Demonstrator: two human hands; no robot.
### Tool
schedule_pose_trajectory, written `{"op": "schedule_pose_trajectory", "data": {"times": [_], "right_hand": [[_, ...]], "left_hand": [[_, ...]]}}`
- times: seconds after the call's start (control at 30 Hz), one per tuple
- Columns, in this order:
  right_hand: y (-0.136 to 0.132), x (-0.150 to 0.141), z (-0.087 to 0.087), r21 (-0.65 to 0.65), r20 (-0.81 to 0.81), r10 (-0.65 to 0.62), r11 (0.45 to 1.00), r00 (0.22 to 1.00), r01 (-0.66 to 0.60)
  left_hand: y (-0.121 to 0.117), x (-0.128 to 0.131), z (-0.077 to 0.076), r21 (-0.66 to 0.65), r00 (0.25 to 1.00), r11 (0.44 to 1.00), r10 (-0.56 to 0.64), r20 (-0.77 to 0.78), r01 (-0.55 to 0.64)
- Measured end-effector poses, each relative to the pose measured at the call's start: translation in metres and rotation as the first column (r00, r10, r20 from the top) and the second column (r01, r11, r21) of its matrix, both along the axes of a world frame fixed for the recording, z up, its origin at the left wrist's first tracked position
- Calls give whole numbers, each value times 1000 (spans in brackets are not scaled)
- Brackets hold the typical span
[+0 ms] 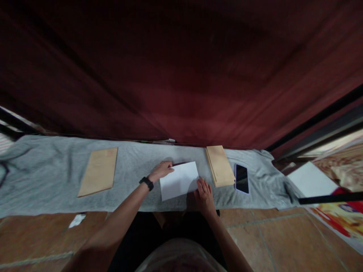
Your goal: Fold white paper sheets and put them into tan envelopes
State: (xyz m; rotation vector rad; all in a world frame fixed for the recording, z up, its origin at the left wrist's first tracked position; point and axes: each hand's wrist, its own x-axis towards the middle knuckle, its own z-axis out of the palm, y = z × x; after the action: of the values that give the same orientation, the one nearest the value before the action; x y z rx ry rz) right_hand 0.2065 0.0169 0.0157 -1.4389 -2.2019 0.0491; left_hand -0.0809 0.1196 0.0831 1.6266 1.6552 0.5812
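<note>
A white sheet of paper (pixel 179 182) lies slightly tilted over the grey cloth, between my two hands. My left hand (pixel 161 170), with a black watch on its wrist, pinches the paper's upper left edge, thumb on top and the other fingers partly hidden behind. At the right edge, my right hand (pixel 204 193) holds the sheet with its fingers bent close to the corner. Off to the left rests a single brown envelope (pixel 99 172). A small stack of brown envelopes (pixel 220 166) sits right of my right hand, beside a dark-screened phone (pixel 242 178).
The grey cloth (pixel 136 151) covers a long narrow surface against a dark red panel (pixel 181 94). Brown tiles (pixel 255 234) form the floor, with a white scrap (pixel 76 220) at left. Another white sheet (pixel 312 179) and a colourful printed package (pixel 343 217) are at far right.
</note>
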Motion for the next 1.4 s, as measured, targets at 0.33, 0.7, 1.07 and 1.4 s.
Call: {"op": "schedule_pose_trajectory", "data": {"times": [0.33,0.7,1.07,1.4], "right_hand": [[14,-2,18,-45,-170,134,989,976,-144],[-13,-13,27,-150,37,428,896,903,-419],[15,-29,12,-82,27,260,963,965,-257],[7,-36,6,-31,124,247,969,961,-245]], "left_hand": [[-77,14,-26,-173,832,909,417,367,-380],[-97,23,-35,-225,842,896,438,316,-382],[-108,17,-15,-72,904,911,390,-176,-407],[-73,91,-31,366,865,836,-226,-449,408]]}}
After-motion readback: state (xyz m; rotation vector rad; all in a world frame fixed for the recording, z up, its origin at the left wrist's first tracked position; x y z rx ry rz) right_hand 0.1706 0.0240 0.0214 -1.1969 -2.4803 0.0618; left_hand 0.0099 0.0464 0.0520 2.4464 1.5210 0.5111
